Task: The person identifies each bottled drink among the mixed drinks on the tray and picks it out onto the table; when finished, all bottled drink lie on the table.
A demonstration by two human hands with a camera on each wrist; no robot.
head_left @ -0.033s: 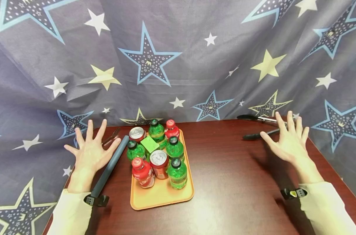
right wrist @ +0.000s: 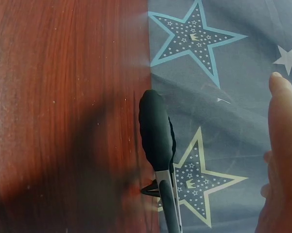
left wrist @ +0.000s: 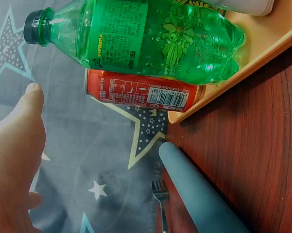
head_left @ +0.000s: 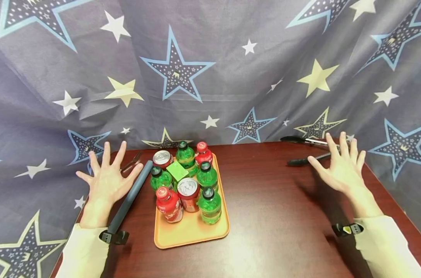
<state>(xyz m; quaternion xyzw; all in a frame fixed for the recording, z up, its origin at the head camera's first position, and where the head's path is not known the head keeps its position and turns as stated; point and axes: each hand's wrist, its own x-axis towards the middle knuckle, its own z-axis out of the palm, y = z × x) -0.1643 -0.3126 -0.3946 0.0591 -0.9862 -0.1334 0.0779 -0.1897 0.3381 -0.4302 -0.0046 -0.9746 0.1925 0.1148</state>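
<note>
My left hand (head_left: 109, 177) is held up with its fingers spread, palm forward, holding nothing. Beside it lies a long blue-grey tube (head_left: 132, 197), with a fork (head_left: 131, 161) partly hidden behind the fingers. My right hand (head_left: 344, 168) is also raised with spread fingers, nothing in it. Nearest to that hand is a pair of tongs (right wrist: 158, 131) with black ends and metal arms, at the table's back edge. An orange tray (head_left: 182, 235) left of centre carries several green bottles (head_left: 210, 206), two red bottles (head_left: 169, 206), two red cans (head_left: 188, 199) and a small green block (head_left: 177, 170).
A dark red-brown wooden table (head_left: 266, 216) spreads under everything. A grey cloth (head_left: 231, 85) with a star pattern hangs behind it and along both sides. The bottles and cans stand close together on the tray. In the left wrist view one green bottle (left wrist: 160, 43) overlaps a can (left wrist: 136, 90).
</note>
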